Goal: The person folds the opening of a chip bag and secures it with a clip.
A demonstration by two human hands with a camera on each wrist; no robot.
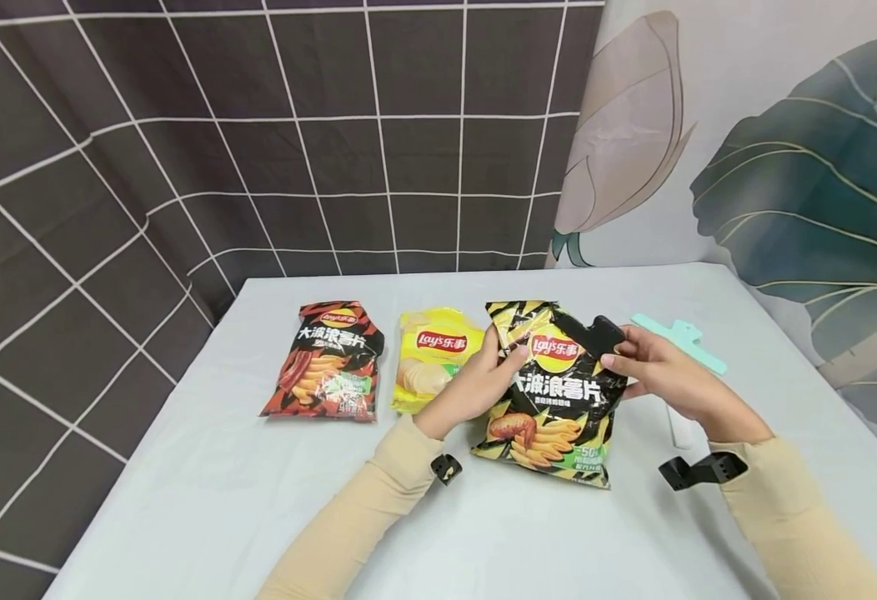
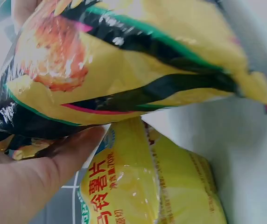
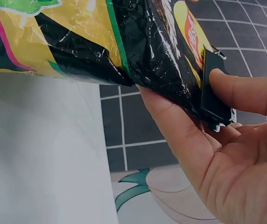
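Black clip [image 1: 600, 337] at the black Lay's chip bag's [image 1: 554, 402] one o'clock, slanting ten-to-four.
The nearer right hand [image 1: 664, 373] pinches the clip; the left hand [image 1: 473, 383] grips the bag toward ten o'clock.

A red Lay's bag [image 1: 323, 362] lies beside a yellow Lay's bag [image 1: 418, 354] on a white-covered table [image 1: 198, 500], a turquoise clip [image 1: 684, 335] and a partly hidden white object [image 1: 680, 429] at right, before a white-gridded dark backdrop [image 1: 326, 158] and botanical-print fabric [image 1: 629, 125].
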